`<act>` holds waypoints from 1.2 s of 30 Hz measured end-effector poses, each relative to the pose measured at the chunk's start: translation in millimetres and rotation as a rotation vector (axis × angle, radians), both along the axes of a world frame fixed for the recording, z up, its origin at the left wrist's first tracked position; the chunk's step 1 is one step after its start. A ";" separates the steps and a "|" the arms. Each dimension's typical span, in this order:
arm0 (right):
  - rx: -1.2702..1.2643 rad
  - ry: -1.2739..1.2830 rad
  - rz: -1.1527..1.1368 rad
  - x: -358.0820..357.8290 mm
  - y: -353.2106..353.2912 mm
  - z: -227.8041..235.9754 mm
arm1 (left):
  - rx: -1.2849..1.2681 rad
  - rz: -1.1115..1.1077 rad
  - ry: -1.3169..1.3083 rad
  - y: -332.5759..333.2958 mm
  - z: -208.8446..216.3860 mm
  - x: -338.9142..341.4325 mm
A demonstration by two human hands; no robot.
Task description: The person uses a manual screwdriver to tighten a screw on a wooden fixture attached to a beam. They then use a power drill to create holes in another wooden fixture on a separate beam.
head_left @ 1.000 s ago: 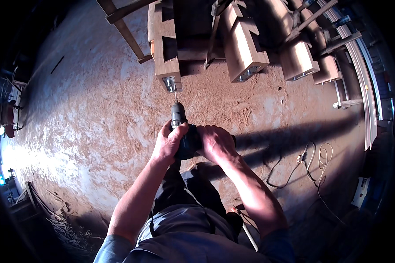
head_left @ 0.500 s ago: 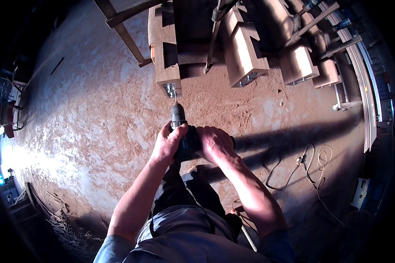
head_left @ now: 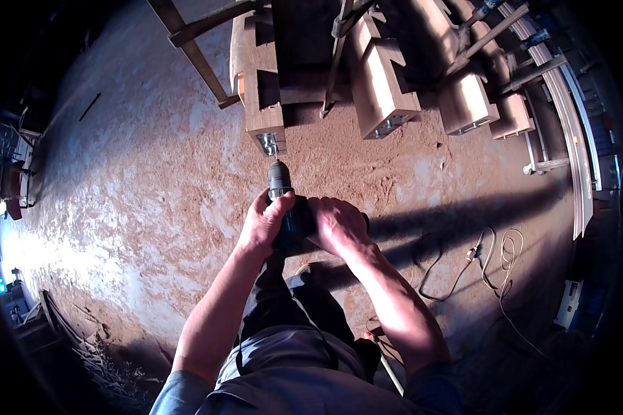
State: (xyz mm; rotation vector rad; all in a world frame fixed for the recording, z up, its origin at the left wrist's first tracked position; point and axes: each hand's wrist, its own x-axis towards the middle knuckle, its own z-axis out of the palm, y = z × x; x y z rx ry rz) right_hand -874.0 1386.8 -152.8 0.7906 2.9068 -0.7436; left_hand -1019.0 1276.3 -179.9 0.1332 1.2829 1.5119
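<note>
Both my hands are closed on a dark power drill (head_left: 294, 225), which points away from me. My left hand (head_left: 264, 223) wraps the front of its body, thumb on top just behind the grey chuck (head_left: 280, 178). On the other side, my right hand (head_left: 338, 223) grips the rear; its fingertips are partly hidden. The thin bit meets the end of the nearest notched wooden beam (head_left: 264, 119), at a metal plate (head_left: 268, 143) set in that end. How deep the bit sits I cannot tell.
More notched beams (head_left: 383, 86) lie to the right on wooden trestles (head_left: 199, 62), with metal fittings in some ends. A pale cable (head_left: 509, 252) coils on the dusty floor at right. Long light mouldings (head_left: 571, 131) stand at the far right. Wood scraps (head_left: 107, 360) lie at lower left.
Very little differs. The beams have shifted slightly in view, and the gap between chuck and beam end looks a little smaller. Both hands keep their grip on the drill.
</note>
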 end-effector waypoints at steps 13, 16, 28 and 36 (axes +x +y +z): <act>-0.059 0.019 0.008 41.2 -31.6 -14.1 | -0.017 -0.010 0.043 -41.2 -12.3 46.2; -0.060 0.080 -0.002 46.2 -39.8 -1.7 | -0.002 -0.012 0.047 -47.8 6.0 51.9; -0.006 0.052 -0.002 20.7 -25.7 27.4 | 0.030 0.002 0.092 -27.9 41.2 24.6; -0.025 0.043 0.010 16.0 -22.0 35.3 | 0.038 -0.001 0.071 -24.7 45.8 19.8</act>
